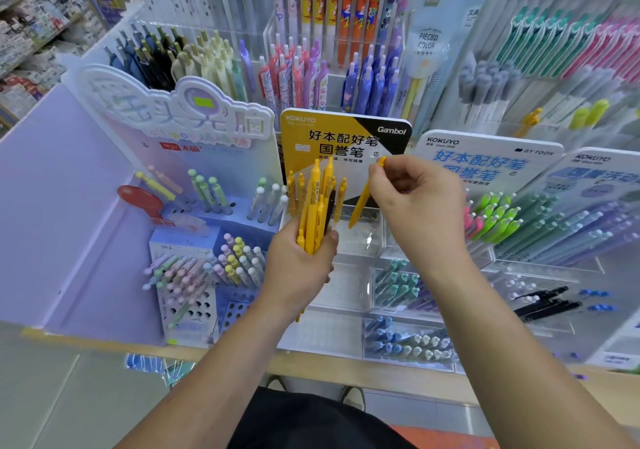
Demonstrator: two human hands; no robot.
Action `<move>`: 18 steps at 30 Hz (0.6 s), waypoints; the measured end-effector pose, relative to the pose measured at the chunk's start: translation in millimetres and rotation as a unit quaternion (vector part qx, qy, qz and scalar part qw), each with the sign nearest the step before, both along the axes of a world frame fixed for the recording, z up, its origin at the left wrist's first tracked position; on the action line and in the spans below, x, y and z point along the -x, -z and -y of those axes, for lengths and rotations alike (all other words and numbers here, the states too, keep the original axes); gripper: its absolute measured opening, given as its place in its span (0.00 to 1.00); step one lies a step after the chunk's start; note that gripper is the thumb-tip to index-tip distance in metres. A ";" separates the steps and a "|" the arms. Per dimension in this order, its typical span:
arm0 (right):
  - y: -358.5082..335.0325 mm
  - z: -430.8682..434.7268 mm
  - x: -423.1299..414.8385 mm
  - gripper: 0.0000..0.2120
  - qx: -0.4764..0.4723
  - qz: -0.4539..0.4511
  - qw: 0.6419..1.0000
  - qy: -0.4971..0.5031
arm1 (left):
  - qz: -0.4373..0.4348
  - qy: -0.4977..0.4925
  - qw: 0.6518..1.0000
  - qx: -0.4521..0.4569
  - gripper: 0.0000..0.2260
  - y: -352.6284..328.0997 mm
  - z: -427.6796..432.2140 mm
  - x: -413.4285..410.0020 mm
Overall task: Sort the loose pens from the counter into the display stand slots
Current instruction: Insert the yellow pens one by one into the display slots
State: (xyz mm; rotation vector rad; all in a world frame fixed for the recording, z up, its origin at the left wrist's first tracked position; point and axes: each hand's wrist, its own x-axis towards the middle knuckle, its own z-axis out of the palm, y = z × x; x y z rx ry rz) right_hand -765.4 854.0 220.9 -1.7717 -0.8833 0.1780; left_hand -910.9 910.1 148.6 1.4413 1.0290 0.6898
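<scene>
My left hand (pixel 300 268) grips a bundle of several yellow pens (pixel 314 213), held upright in front of the yellow-and-black display stand (pixel 341 137). My right hand (pixel 417 203) pinches a single yellow pen (pixel 363 199) near its top, tip slanting down toward the clear slotted tier (pixel 367 216) of that stand. A few yellow pens (pixel 341 194) stand in the slots behind the bundle.
A lilac stand (pixel 194 206) with pastel pens sits to the left, blue-white stands (pixel 491 158) with green, teal and purple pens to the right. Clear trays (pixel 398 289) of teal and blue pens lie below, black pens (pixel 547 303) at right. The counter's wooden edge (pixel 346 372) runs along the front.
</scene>
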 end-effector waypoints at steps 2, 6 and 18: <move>8.3 -6.3 -1.0 0.08 0.016 0.010 1.000 -0.001 | -0.008 0.000 1.000 -0.010 0.09 0.9 0.7 1.5; 21.9 -13.2 -1.4 0.06 0.030 0.008 0.999 0.015 | 0.016 -0.006 1.000 0.008 0.09 0.0 1.4 5.1; 25.9 -12.9 -3.6 0.06 0.021 -0.001 0.999 0.031 | 0.044 -0.020 0.998 0.046 0.04 1.1 -3.2 14.9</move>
